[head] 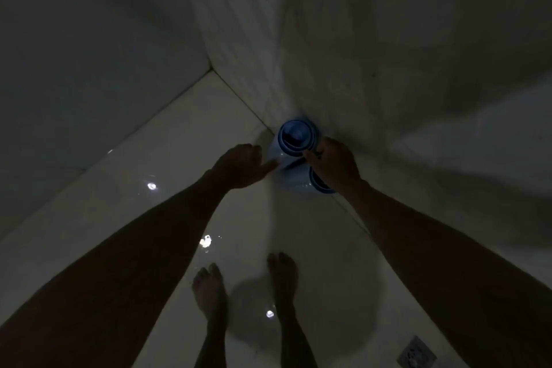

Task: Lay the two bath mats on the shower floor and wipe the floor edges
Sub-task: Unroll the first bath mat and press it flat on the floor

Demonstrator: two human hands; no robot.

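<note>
Dim shot. 2 rolled pale-blue rubber bath mats (294, 140) stand between my hands, against the wall. My right hand (334, 163) grips the nearer roll; my left hand (242, 166) hangs relaxed, fingertip touching it. Best: lift 1 roll, unroll flat on the glossy white tile floor (167, 158) left of my left hand.

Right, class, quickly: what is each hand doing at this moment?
Left hand: open, fingers stretched toward the rolled blue mat.
Right hand: gripping that rolled mat.
</note>
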